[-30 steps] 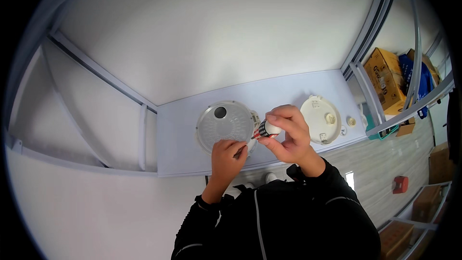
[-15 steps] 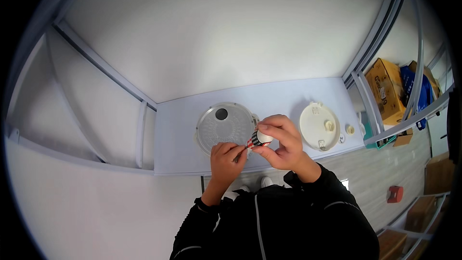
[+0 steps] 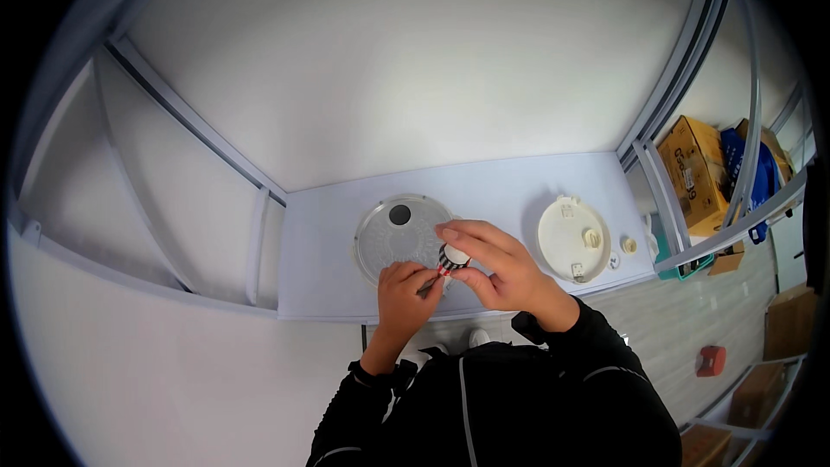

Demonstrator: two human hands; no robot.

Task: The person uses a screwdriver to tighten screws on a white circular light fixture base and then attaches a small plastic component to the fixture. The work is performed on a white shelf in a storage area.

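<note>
Over the front of a round grey disc-shaped housing [image 3: 389, 246], my two hands meet. My right hand [image 3: 508, 272] grips a small cylinder [image 3: 456, 254] between thumb and fingers; it has a white end, a black-and-white checked band and some red. My left hand [image 3: 401, 296] is closed in a pinch at the cylinder's red end. A thin dark piece [image 3: 424, 291] shows under its fingers, its kind unclear. The disc has a dark round spot [image 3: 399, 214] near its far side. My hands hide its near right edge.
To the right lies a round cream cover [image 3: 558, 246] with a knob-like piece [image 3: 591, 239] inside. Beside it are a small cream cap [image 3: 628, 246] and a small ring-like part [image 3: 614, 261]. A grey frame [image 3: 664, 190] borders the light table [image 3: 316, 281]; cardboard boxes [image 3: 694, 175] stand beyond.
My right hand has shifted left, bringing the cylinder closer against my left fingers. The cylinder appears turned, with less of its length showing. My left hand stays nearly in place.
</note>
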